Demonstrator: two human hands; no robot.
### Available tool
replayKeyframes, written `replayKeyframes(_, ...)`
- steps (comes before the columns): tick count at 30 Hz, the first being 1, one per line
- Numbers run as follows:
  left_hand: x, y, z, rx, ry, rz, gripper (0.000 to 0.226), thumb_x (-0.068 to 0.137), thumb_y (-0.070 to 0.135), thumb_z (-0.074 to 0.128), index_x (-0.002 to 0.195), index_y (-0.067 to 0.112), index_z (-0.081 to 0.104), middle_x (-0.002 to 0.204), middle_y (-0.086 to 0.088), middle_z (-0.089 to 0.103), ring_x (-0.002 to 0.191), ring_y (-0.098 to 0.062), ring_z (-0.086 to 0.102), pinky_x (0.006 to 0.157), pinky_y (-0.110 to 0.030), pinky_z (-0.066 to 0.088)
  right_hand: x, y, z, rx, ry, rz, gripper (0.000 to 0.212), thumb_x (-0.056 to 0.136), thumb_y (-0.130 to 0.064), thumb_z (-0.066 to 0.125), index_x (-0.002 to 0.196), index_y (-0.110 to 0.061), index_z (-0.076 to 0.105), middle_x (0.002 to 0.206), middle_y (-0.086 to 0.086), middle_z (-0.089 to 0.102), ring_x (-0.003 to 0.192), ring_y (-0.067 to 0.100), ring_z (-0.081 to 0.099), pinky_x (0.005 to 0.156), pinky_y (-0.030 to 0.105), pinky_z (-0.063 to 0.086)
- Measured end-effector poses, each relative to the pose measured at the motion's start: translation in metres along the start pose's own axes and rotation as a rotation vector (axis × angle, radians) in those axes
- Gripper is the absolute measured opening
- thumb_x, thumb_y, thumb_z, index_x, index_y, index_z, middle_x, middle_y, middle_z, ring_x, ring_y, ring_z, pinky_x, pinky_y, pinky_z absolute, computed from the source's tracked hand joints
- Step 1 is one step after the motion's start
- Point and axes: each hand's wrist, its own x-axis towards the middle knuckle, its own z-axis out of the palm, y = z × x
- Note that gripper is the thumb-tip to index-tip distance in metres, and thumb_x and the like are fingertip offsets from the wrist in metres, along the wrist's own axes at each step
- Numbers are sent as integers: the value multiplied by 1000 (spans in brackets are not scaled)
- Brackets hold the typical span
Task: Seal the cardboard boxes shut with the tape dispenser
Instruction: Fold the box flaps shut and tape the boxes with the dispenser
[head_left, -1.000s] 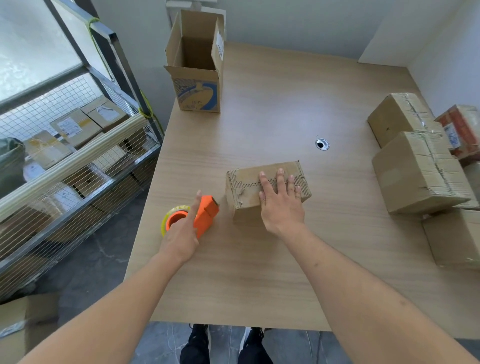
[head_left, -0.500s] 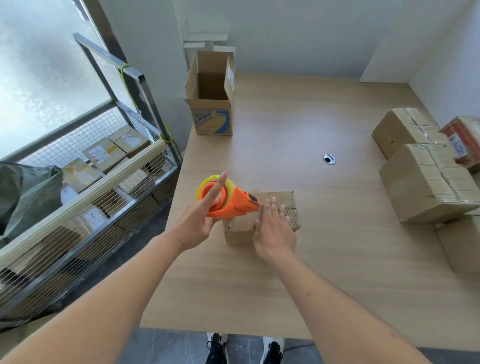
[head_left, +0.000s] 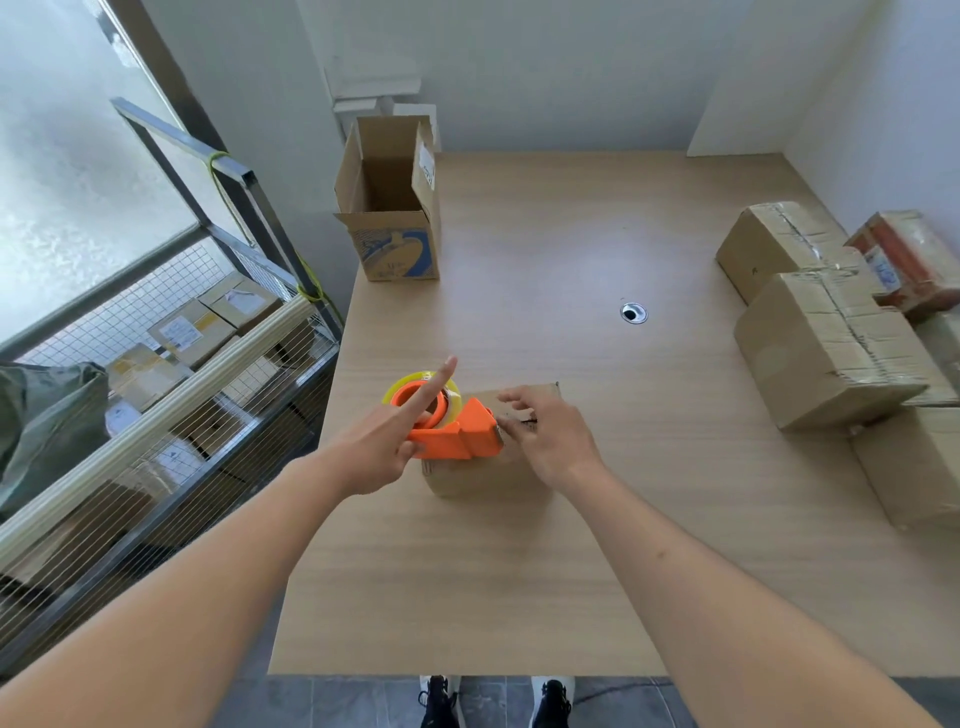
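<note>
While the left hand (head_left: 376, 447) grips the orange tape dispenser (head_left: 453, 431) above the small cardboard box (head_left: 483, 473) on the tabletop (head_left: 519, 582), index finger straight, the right hand's (head_left: 558, 441) curled fingers (head_left: 511, 397) pinch at its mouth.

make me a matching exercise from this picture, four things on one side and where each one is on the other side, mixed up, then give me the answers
Things
1. tape dispenser
2. open box
3. sealed boxes
4. cable hole

Places
A. stacked at the table's right edge
B. in the left hand, above the small box
C. middle of the table
D. far left corner of the table

Pairs: 1-B, 2-D, 3-A, 4-C
</note>
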Motion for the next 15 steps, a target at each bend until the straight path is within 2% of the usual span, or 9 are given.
replayKeyframes(2,0,1,-1,55,-32,-4,111,94,-2,54,148,60,-20,106,-1,62,80,-23,58,85,-48,51,6,3,1,40,49,-3,3,92,-34,73,93,-31,74,96,-13,68,79,6,59,78,28,48)
replayKeyframes(5,3,9,0,221,-79,30,105,95,4,51,149,59,-20,94,-3,58,71,-23,50,77,-44,48,6,8,4,229,43,103,10,91,-28,75,86,-20,77,77,-12,68,69,0,57,70,23,42)
replayKeyframes(10,15,26,20,463,20,62,78,106,38,40,149,58,-22,82,-5,47,67,-26,47,75,-45,46,2,21,8,396,72,125,14,93,-26,72,79,-22,74,72,-14,72,72,4,64,74,29,50)
replayKeyframes(15,21,24,36,518,119,86,63,108,43,32,148,64,-12,82,-3,43,67,-25,42,78,-43,43,7,28,1,405,86,143,16,93,-20,70,77,-21,71,70,-9,70,68,7,62,73,36,53)
